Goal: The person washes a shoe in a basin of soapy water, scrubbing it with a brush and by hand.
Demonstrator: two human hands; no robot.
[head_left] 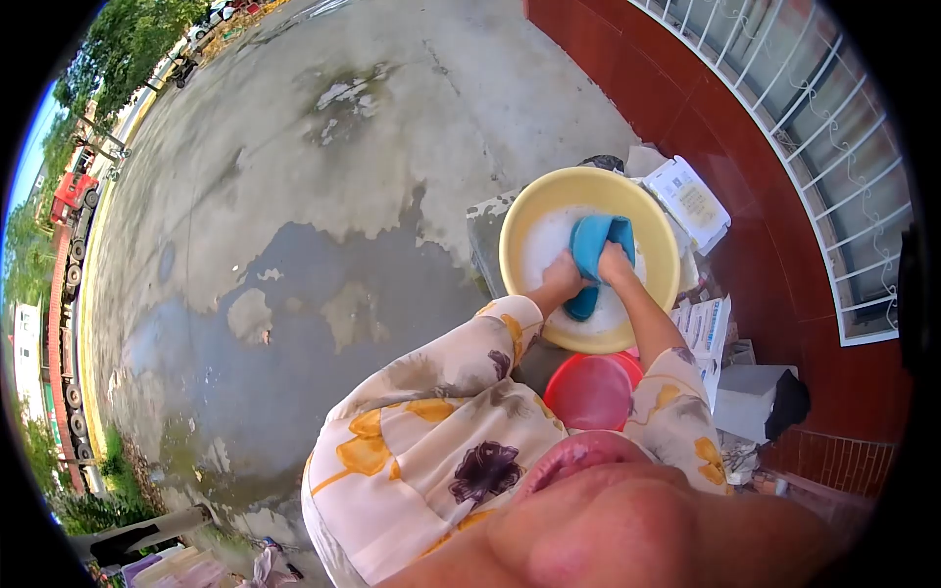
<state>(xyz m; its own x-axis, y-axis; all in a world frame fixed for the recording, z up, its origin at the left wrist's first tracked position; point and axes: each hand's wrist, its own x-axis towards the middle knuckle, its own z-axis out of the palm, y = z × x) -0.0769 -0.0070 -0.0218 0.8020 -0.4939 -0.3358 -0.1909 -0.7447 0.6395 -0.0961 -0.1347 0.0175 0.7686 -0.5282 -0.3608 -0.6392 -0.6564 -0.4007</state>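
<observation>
A yellow basin [517, 213] holds whitish, sudsy water. Over it, both hands are on a blue slipper [591, 240], its wide strap facing up. My left hand [563, 274] grips it from the left, fingers closed and partly hidden. On the other side my right hand [615, 263] is closed at the strap opening, its fingertips out of sight. Just below the hands a darker teal piece [581, 306] shows against the suds; I cannot tell whether it is the same slipper or a second one.
A red basin [588, 392] stands close to my body, below the yellow one. A white plastic container [688, 204], papers [704, 333] and a grey box [753, 400] lie along the red tiled wall [676, 88]. Wet concrete [323, 274] spreads to the left.
</observation>
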